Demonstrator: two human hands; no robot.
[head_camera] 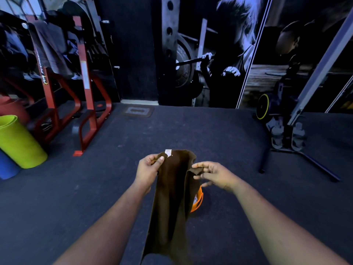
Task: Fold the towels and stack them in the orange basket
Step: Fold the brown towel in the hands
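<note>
A dark carpeted floor (172, 131) fills the room. At the left stands a red metal rack (84, 88) with a grey cloth (51, 48) draped over its upper part. Near it, at the left edge, a lime-green rolled mat (19, 142) leans beside a blue roll (6, 167). A wall mural of a weightlifter (219, 54) covers the back wall. At the right stands a grey machine frame (298, 115) with a yellow-rimmed wheel (263, 109).

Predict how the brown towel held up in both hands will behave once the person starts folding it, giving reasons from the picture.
Probably floppy: the brown towel hangs in long soft folds below the left hand and right hand. Likely light, since fingertip pinches at its top edge carry it. It should not slip easily, as the cloth looks napped, though that is hard to judge here.
</note>
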